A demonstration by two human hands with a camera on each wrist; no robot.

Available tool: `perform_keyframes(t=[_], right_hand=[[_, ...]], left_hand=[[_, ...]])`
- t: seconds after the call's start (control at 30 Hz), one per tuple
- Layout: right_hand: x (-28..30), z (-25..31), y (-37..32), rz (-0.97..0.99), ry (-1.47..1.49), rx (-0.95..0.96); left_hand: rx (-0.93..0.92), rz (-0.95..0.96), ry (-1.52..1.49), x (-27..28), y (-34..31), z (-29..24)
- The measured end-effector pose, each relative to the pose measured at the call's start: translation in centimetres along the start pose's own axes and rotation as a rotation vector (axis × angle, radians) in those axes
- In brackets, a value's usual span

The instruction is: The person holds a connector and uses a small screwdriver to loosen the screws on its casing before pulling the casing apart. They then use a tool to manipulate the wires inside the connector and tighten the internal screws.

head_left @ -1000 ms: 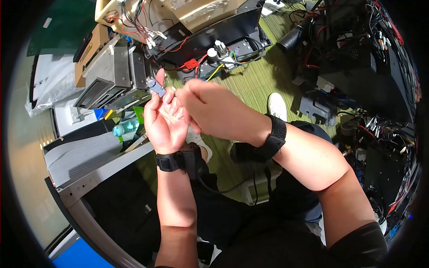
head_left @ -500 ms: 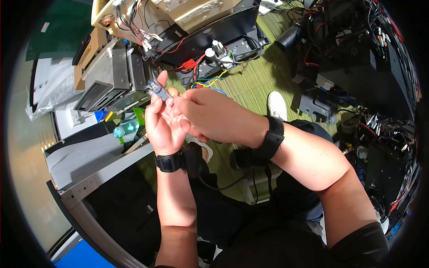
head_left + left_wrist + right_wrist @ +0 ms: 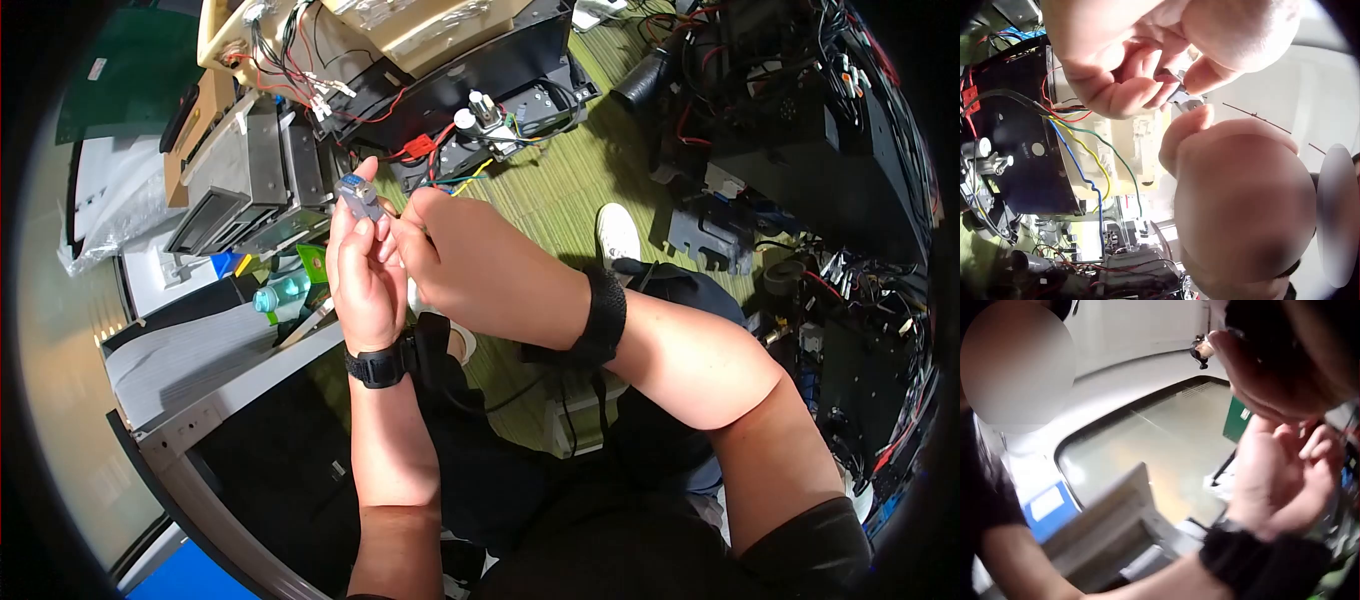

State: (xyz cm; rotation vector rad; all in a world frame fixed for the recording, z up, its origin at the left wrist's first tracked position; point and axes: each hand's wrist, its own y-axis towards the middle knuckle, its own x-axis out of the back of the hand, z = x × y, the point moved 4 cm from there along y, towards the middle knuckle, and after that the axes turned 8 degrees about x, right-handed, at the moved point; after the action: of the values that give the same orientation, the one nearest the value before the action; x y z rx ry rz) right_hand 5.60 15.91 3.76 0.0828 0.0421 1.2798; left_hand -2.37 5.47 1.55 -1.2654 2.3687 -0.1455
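Observation:
My left hand (image 3: 370, 285) is palm up and pinches a small grey connector (image 3: 358, 196) with a blue part on its top between thumb and fingers. My right hand (image 3: 490, 265) comes in from the right, fingers curled, its thumb and fingertips right at the connector's near end. In the left wrist view the connector (image 3: 1184, 99) shows partly between my left hand (image 3: 1122, 69) and my right hand (image 3: 1191, 140). What else my right fingertips pinch is hidden, so I cannot tell. The right wrist view shows my left hand (image 3: 1279, 469) below my blurred right hand (image 3: 1266, 375).
Yellow, green and blue wires (image 3: 1100, 162) trail from a black cable beyond the hands. A black machine part (image 3: 470, 70) lies ahead, with a red plug (image 3: 419, 147) beside it. A metal box (image 3: 235, 180) and a teal bottle (image 3: 285, 290) stand left; cable-filled equipment (image 3: 790, 160) stands right.
The connector has turned in my left fingers, so its blue part faces up more. My left fingers have curled in, and my right hand has shifted slightly left, staying at the connector.

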Motion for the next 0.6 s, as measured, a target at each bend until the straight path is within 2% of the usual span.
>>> perform_keyframes(t=[0.03,0.07,0.13,0.17,0.23,0.27,0.33,0.37,0.57,0.6], right_hand=[[0.2,1.1,-0.1,-0.147,-0.236,0.354],[0.3,0.8,-0.2,-0.147,-0.236,0.354],[0.4,0.0,0.1,-0.024,0.039,0.014],[0.3,-0.1,0.0,-0.022,0.039,0.013],[0.6,0.6,-0.3,-0.114,-0.291,0.223],[0.6,0.5,-0.2,-0.113,-0.291,0.222],[0.8,0.1,0.1,-0.182,-0.213,0.072],[0.9,0.1,0.3,-0.182,-0.213,0.074],[0.9,-0.6,1.4,-0.098,0.062,0.02],[0.4,-1.1,1.5,-0.093,0.269,-0.062]], left_hand=[[-0.002,-0.023,0.025,0.0,0.0,0.0],[-0.001,-0.024,0.025,0.3,0.0,0.0],[0.01,0.097,0.084,0.5,0.1,0.1],[0.01,0.096,0.083,0.6,0.0,0.2],[0.023,0.056,-0.203,0.4,0.2,0.3],[0.05,0.06,-0.343,0.8,0.4,0.3],[0.13,0.062,-0.508,0.9,0.4,0.2],[0.18,0.082,-0.6,0.9,0.4,0.3],[0.242,0.176,-0.65,1.1,0.3,1.0],[0.243,0.176,-0.65,1.0,0.2,0.9]])
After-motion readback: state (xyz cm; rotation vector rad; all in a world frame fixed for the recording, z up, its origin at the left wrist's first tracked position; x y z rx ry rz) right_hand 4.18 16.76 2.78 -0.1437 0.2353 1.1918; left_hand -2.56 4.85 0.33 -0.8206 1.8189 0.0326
